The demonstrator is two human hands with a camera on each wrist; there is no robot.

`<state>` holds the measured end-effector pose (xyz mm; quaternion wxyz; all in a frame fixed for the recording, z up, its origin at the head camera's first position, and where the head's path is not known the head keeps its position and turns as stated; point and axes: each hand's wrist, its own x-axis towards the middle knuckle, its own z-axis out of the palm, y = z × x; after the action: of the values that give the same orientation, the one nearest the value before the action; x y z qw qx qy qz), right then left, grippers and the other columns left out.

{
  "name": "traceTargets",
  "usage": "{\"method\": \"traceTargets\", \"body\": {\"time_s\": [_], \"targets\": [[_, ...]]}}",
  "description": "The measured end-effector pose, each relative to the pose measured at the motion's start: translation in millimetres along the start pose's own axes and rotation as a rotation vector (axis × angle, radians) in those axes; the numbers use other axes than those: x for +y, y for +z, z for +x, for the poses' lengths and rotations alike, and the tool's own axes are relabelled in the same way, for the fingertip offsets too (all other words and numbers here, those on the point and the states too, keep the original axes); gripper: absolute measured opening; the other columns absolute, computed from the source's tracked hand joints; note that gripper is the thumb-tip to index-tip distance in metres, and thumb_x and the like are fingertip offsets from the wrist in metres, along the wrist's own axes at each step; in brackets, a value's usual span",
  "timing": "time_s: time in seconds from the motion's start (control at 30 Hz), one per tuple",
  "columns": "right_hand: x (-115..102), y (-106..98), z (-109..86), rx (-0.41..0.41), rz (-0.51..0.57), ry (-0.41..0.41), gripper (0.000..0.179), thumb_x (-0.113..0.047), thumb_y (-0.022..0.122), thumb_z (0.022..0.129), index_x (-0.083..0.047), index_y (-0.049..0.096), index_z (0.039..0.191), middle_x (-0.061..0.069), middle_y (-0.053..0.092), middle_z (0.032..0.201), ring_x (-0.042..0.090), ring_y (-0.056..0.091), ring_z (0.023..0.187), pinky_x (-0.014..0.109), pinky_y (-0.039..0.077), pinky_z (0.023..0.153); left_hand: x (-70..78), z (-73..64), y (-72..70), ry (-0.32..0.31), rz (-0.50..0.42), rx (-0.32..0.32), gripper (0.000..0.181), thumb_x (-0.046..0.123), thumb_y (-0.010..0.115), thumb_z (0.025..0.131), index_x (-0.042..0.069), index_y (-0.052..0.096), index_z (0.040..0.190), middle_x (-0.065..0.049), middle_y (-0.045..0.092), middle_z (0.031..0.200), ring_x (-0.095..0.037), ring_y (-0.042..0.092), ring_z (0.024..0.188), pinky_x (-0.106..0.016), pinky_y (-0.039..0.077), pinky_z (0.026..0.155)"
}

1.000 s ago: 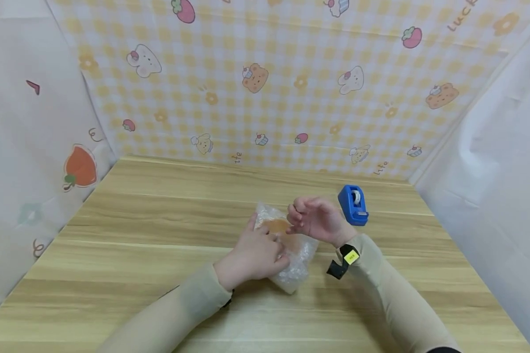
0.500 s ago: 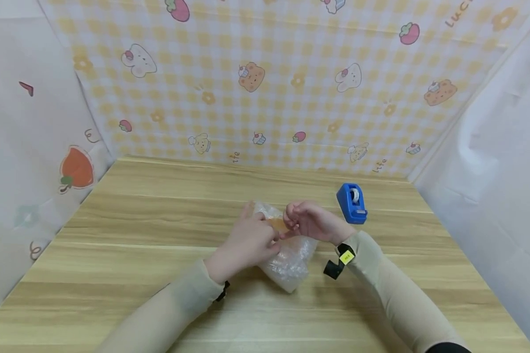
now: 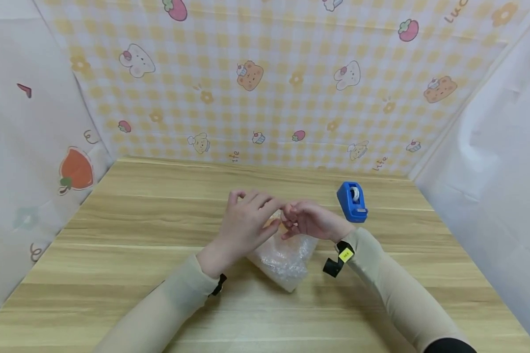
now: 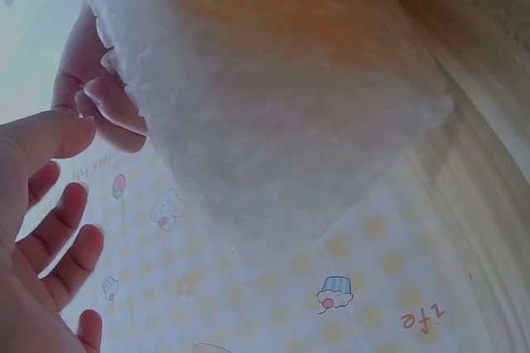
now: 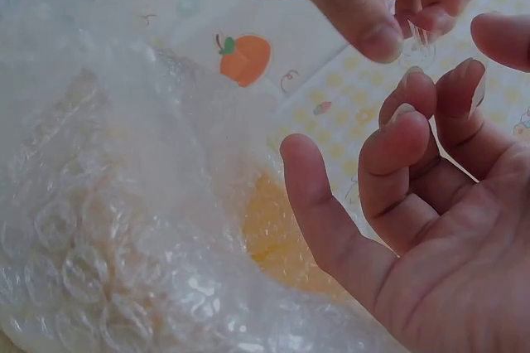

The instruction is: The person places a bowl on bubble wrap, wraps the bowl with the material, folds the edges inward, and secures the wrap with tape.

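Observation:
A bubble-wrapped package [image 3: 284, 257] with something orange inside lies on the table below my hands. My left hand [image 3: 243, 225] reaches over its far left corner, thumb and fingers spread apart. My right hand [image 3: 315, 220] is held palm up over its far right side, fingers loosely curled and thumb apart from them in the right wrist view. There, a small clear strip [image 5: 418, 50], looking like tape, shows between the left thumb tip and the right fingertips. In the left wrist view the wrap [image 4: 257, 146] partly hides the right hand [image 4: 103, 100].
A blue tape dispenser [image 3: 352, 202] with a white roll stands beyond my right wrist. The wood-grain table [image 3: 159, 206] meets a yellow checked cloth backdrop [image 3: 274, 108]. White cloth hangs at both sides.
My left hand has lifted off the wrapped package and moved up toward the right fingertips, its fingers fanning out. The right hand has shifted slightly left and stays near the package.

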<state>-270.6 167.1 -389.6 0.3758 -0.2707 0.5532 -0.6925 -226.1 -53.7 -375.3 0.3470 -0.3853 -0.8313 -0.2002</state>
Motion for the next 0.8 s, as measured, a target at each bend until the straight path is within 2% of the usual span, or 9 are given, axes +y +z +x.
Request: {"method": "traceTargets", "body": {"time_s": [0.13,0.43,0.63,0.8], "targets": [[-2.0,0.7,-0.1,-0.017,-0.013,0.004,0.024,-0.022,0.040,0.096,-0.014,0.055,0.079,0.000,0.053,0.084,0.017,0.051,0.083,0.042,0.049,0.085,0.3,0.6,-0.8,0.035,0.015,0.004,0.027,0.021,0.079,0.079,0.021,0.069,0.105,0.003,0.066,0.100,-0.018,0.057,0.094,-0.045,0.034,0.082],[-3.5,0.4,-1.4,-0.081,-0.006,-0.006,0.022,-0.019,0.041,0.096,-0.015,0.060,0.085,0.000,0.055,0.086,0.015,0.053,0.083,0.038,0.050,0.080,2.0,1.0,-2.2,0.067,0.037,0.012,0.012,0.024,0.074,0.086,0.024,0.074,0.097,0.004,0.065,0.099,-0.016,0.055,0.093,-0.044,0.033,0.082],[-4.5,1.1,-1.7,-0.066,-0.008,0.017,0.032,-0.012,0.033,0.099,-0.013,0.062,0.086,0.002,0.057,0.085,0.016,0.054,0.080,0.036,0.053,0.077,2.3,1.5,-3.7,0.099,0.040,0.040,0.008,0.023,0.074,0.086,0.023,0.073,0.094,0.003,0.065,0.099,-0.017,0.054,0.094,-0.045,0.033,0.082],[-9.7,3.4,-3.2,-0.016,-0.023,0.102,0.037,-0.012,0.030,0.100,-0.012,0.065,0.089,0.003,0.058,0.086,0.014,0.053,0.072,0.032,0.055,0.065,2.0,2.6,-7.6,0.114,0.062,0.071,0.007,0.020,0.074,0.084,0.022,0.074,0.091,0.004,0.064,0.097,-0.017,0.054,0.093,-0.046,0.034,0.083]]}}
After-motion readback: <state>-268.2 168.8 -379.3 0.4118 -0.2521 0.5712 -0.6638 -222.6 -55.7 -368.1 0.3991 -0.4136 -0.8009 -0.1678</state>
